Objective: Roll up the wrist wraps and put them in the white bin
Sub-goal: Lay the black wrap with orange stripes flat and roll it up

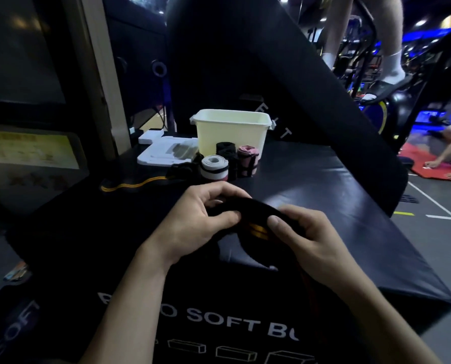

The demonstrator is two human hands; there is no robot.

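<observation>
A black wrist wrap with orange stripes (256, 227) is held between both hands above the near edge of the black soft box (337, 206). My left hand (193, 222) grips its left side and my right hand (305, 235) pinches its right side; the wrap's loose tail hangs down below. The white bin (232, 132) stands at the far side of the box. In front of the bin stand rolled wraps: a white and pink one (215, 169), a black one (227, 153) and a pink one (248, 160). Another black wrap with yellow stripes (140, 183) lies unrolled to the left.
A white foam tray (164, 151) lies left of the bin. A large black padded slope (245, 61) rises behind the bin. Another person's legs stand on a machine at the upper right, and hands rest on a red mat (426, 164) at the right.
</observation>
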